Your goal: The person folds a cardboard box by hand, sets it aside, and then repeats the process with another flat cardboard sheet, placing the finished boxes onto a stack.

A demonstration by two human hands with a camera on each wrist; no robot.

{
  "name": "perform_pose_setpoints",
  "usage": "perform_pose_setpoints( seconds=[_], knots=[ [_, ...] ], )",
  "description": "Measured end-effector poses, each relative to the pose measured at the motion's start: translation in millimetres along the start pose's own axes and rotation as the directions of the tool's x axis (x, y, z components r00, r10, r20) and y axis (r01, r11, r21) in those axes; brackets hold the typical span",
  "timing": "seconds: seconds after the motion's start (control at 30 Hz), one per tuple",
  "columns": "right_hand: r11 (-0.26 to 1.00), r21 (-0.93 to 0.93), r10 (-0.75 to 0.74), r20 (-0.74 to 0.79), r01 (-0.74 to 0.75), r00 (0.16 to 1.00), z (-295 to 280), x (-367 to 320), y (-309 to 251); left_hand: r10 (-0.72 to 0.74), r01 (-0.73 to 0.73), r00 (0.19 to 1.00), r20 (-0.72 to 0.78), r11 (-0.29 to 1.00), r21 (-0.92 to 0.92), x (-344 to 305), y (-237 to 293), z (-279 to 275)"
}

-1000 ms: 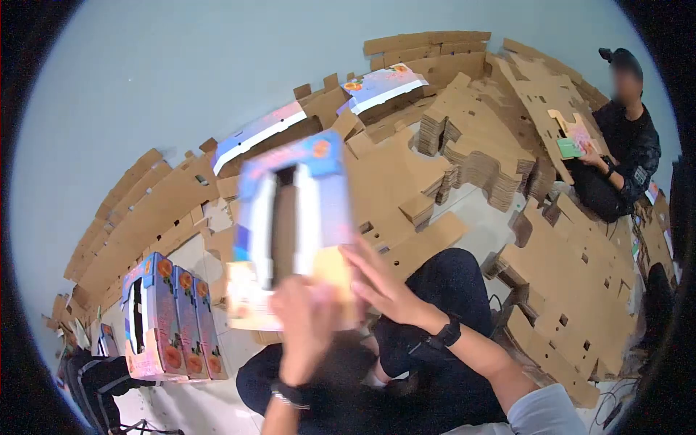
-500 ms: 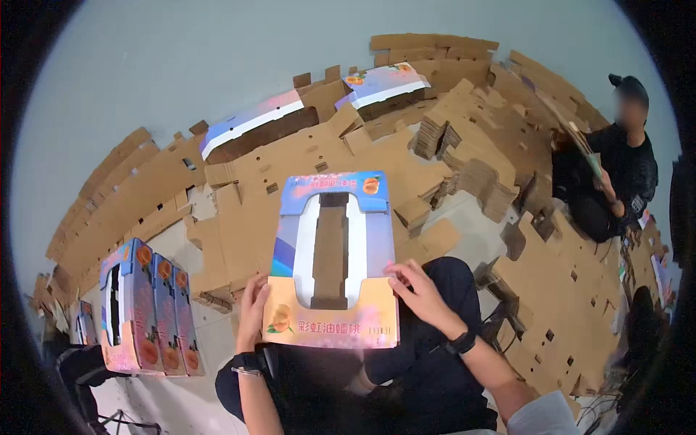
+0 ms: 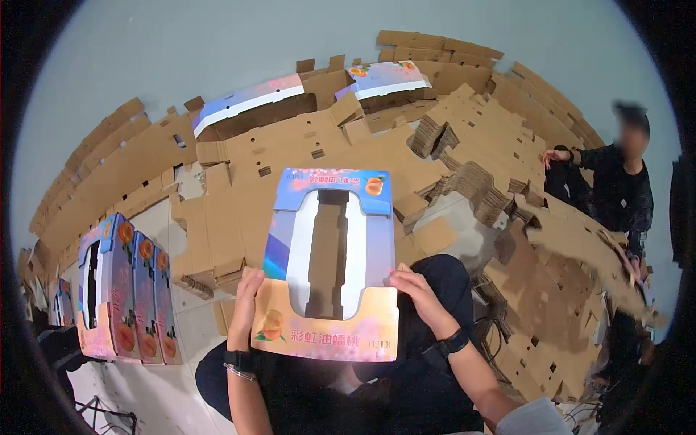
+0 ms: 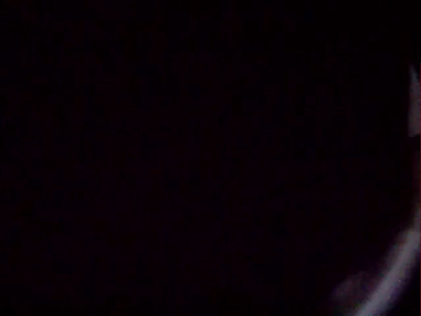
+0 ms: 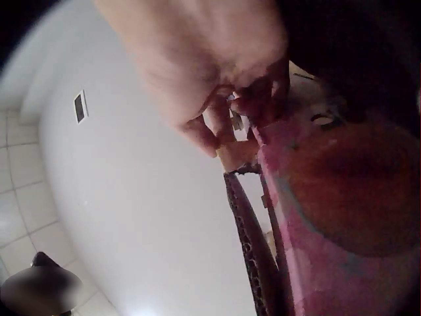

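A printed cardboard fruit box (image 3: 324, 330) with peach pictures and a long cut-out window is held over the lap in the head view. My left hand (image 3: 245, 308) holds its left side near the orange front panel. On the opposite side, my right hand (image 3: 420, 293) grips the edge close to the panel's top corner. In the right wrist view the curled fingers of the right hand (image 5: 217, 72) pinch a cardboard flap beside the pink printed side of the box (image 5: 329, 197). The left wrist view is almost wholly dark.
Three similar printed boxes (image 3: 130, 290) stand in a row on the floor at left. Flat brown cardboard (image 3: 290, 159) covers the floor ahead, with stacked cut sheets (image 3: 471, 174) to the right. Another person (image 3: 616, 174) sits at far right, near a large cardboard sheet (image 3: 580, 239).
The box came down from a raised, blurred pose; my hands moved from its lower part to opposite sides. The other person's tilted cardboard sheet has dropped toward the floor.
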State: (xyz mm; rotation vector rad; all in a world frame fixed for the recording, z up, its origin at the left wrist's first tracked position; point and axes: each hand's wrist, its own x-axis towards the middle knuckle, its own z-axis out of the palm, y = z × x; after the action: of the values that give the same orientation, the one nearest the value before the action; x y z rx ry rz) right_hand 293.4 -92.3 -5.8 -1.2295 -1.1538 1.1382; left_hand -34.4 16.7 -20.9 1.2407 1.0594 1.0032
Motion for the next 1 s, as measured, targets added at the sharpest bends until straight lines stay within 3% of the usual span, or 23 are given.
perform_pose_setpoints(
  seconds=[0.03,0.07,0.13,0.17,0.2,0.27,0.37,0.43,0.47,0.53,0.6,0.67,0.7,0.73,0.77,0.8,0.87,1.0],
  knots=[
    [0.979,0.185,0.098,-0.039,-0.089,0.994,1.6,-3.2,-4.2,-0.072,0.073,0.997,0.011,0.99,-0.124,-5.3,5.8,2.3],
    [0.979,0.181,0.103,-0.038,-0.094,0.994,-2.2,-4.9,-3.9,-0.077,0.078,0.997,0.011,0.989,-0.129,-11.5,10.1,4.1],
    [0.943,0.296,0.119,0.119,-0.15,0.986,-12.7,-4.7,-4.6,-0.179,0.181,0.982,0.053,0.844,-0.504,-18.9,20.9,8.1],
    [0.945,0.293,0.114,0.115,-0.144,0.987,-13.5,-4.8,-5.7,0.03,0.007,0.998,0.06,0.843,-0.538,-18.9,26.3,12.8],
    [0.928,0.357,0.076,0.107,-0.11,0.991,-13.7,-5.5,-7.9,0.033,0.007,0.997,0.063,0.842,-0.54,-19.3,27.9,15.9],
    [0.906,0.416,0.041,0.093,-0.076,0.995,-12.1,-8.2,-16.7,0.166,-0.174,0.984,-0.064,0.815,-0.552,-21.1,30.1,20.6],
    [0.961,0.259,0.079,0.085,-0.098,0.993,-10.5,-6.5,-37.4,0.104,-0.137,0.99,-0.094,0.867,-0.479,-32.6,49.4,25.8],
    [0.994,0.105,-0.048,0.161,0.031,0.986,-16.6,-3.2,-43.2,0.053,-0.1,0.991,-0.124,0.905,-0.414,-34.4,49.8,26.0],
    [0.994,0.101,-0.048,0.16,0.032,0.986,-21.1,1.4,-47.4,0.069,-0.128,0.987,-0.143,0.881,-0.455,-35.3,47.6,26.3],
    [0.996,-0.083,0.047,0.206,-0.03,0.977,-32.7,14.6,-57.7,0.082,-0.152,0.984,-0.161,0.854,-0.498,-39.1,41.6,25.7],
    [0.997,-0.073,0.003,0.155,0.009,0.988,-32.9,35.8,-60.2,0.134,-0.117,0.991,-0.03,0.712,-0.692,-45.1,38.2,18.2],
    [0.88,-0.454,-0.172,-0.031,0.14,0.985,-38.3,63.9,-47.0,0.088,-0.128,0.992,-0.094,0.76,-0.637,-50.3,47.5,31.8],
    [0.884,-0.447,-0.171,-0.03,0.14,0.985,-38.5,76.7,-38.3,0.091,-0.141,0.99,-0.11,0.755,-0.64,-50.4,46.2,32.9],
    [0.666,-0.737,-0.224,-0.054,0.112,0.973,-37.7,89.7,-28.4,0.096,-0.156,0.987,-0.128,0.751,-0.642,-50.9,44.5,32.9],
    [0.361,-0.931,-0.284,-0.057,0.051,0.957,-35.9,102.0,-20.1,0.101,-0.154,0.988,-0.12,0.768,-0.622,-51.0,42.7,32.6],
    [0.364,-0.93,-0.29,-0.056,0.056,0.955,-34.2,115.1,-14.2,0.107,-0.16,0.987,-0.122,0.77,-0.618,-51.1,45.1,33.4],
    [0.557,-0.829,-0.056,-0.097,-0.049,0.994,-30.6,135.8,-8.7,0.095,-0.154,0.987,-0.129,0.794,-0.589,-51.9,52.5,38.2],
    [0.476,-0.877,-0.14,-0.157,-0.073,0.978,-16.2,138.9,-12.8,0.045,-0.14,0.984,-0.17,0.784,-0.605,-51.3,52.2,41.5]
  ],
)
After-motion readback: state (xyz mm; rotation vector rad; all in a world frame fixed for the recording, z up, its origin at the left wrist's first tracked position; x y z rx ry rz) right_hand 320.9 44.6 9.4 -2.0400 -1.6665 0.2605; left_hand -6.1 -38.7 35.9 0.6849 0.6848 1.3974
